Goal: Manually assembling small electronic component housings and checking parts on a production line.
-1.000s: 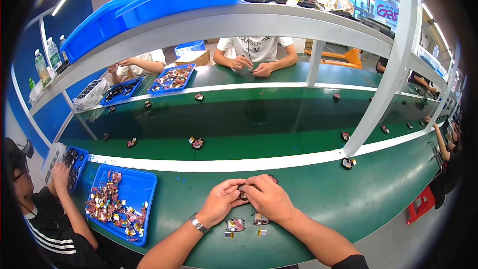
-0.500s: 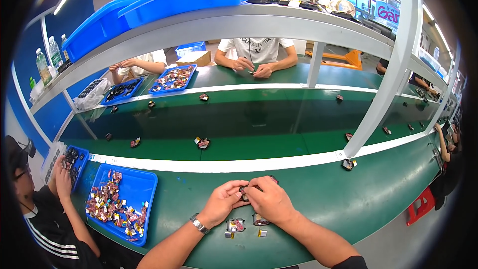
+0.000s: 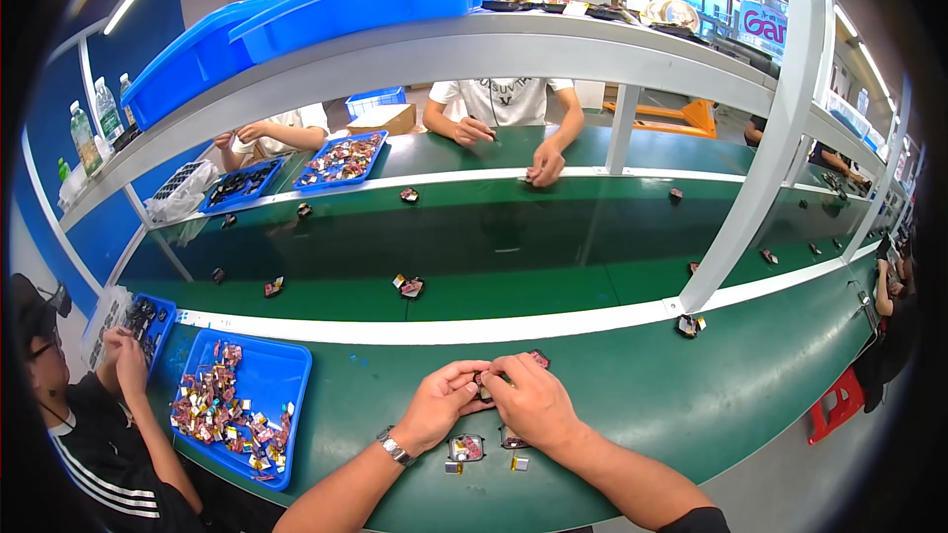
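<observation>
Both hands are together over the green bench, closed around a small black case with electronic parts. My left hand grips its left side between thumb and fingers. The fingertips of my right hand press on it from above and cover most of it. Just below my hands lies a case with a pink circuit board, its small silver battery beside it. A second case sits partly under my right hand, near another battery. One more case shows beyond my right fingers.
A blue tray of loose circuit boards and batteries stands at my left, near a co-worker. Past the white rail, a green belt carries scattered assemblies. A shelf spans overhead; its post rises at right.
The person across has reached one hand forward to the belt edge with a small part. Several assemblies on the belt have shifted slightly right. My hands stay almost where they were.
</observation>
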Tool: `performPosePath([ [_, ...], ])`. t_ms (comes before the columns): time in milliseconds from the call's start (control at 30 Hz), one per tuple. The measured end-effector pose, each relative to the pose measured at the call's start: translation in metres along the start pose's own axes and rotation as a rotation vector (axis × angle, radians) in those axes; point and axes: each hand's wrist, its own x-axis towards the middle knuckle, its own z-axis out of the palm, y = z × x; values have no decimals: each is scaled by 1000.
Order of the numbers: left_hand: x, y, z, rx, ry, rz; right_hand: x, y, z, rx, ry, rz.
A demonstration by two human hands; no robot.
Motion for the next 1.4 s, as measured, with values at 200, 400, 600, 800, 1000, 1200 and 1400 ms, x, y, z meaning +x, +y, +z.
performPosePath([
  [200, 2, -2, -4, -63, -7, 16, -2, 2, 3, -12, -8, -28],
  [400, 2, -4, 0, -32, 44, 68, 1, 0, 5, 176, 44, 117],
  [600, 2, -10, 0, 78, 121, 117, 0, 1, 6, 547, 9, 390],
  [800, 4, -13, 1, 202, 113, 158, -3, -1, 9, 546, 60, 413],
  [1000, 2, -10, 0, 159, 58, 162, -1, 1, 8, 530, 70, 403],
  [1200, 3, -8, 1, 157, 43, 156, -2, 4, 9, 580, 70, 408],
  [1400, 6, -11, -2, 127, 155, 295, 10, 74, 14, 566, 224, 770],
])
